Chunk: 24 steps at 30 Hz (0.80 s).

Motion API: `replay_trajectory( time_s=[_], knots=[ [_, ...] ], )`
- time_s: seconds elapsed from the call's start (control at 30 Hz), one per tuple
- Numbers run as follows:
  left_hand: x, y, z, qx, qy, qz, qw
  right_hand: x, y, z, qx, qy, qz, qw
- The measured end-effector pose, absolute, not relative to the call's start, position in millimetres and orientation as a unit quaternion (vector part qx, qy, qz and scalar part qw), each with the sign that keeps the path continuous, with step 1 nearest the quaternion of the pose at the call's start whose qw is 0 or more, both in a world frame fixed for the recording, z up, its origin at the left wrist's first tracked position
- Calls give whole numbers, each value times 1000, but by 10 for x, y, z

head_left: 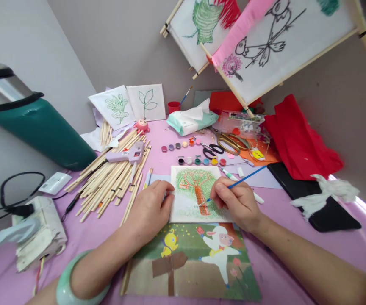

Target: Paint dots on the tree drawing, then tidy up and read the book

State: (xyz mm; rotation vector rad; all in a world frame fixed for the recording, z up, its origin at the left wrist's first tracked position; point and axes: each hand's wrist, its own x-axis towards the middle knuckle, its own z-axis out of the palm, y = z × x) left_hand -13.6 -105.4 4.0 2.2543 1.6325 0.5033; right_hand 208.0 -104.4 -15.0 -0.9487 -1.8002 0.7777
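A small white canvas with a green-crowned tree and an orange-brown trunk lies flat in front of me. My right hand pinches a thin blue paintbrush, its tip at the painted trunk. My left hand is curled against the canvas's left edge, thumb and fingers drawn together; its fingertips are partly hidden. Beneath the canvas's near edge lies a picture board with a lamb and a chick. Just beyond the canvas stand small paint pots in a row, with a second row behind.
Wooden sticks and a glue gun lie left, near a green bottle and a power strip. Scissors, wipes, a marker and a black tablet-like slab lie beyond or right. Framed drawings hang above.
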Motion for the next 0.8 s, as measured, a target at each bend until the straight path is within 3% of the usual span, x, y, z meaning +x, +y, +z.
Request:
replay_trajectory(
  time_s=[0.8],
  knots=[
    [-151,-1061,17,797,558,188,136,2061,-1027,-172,-403,-735,319,443]
  ],
)
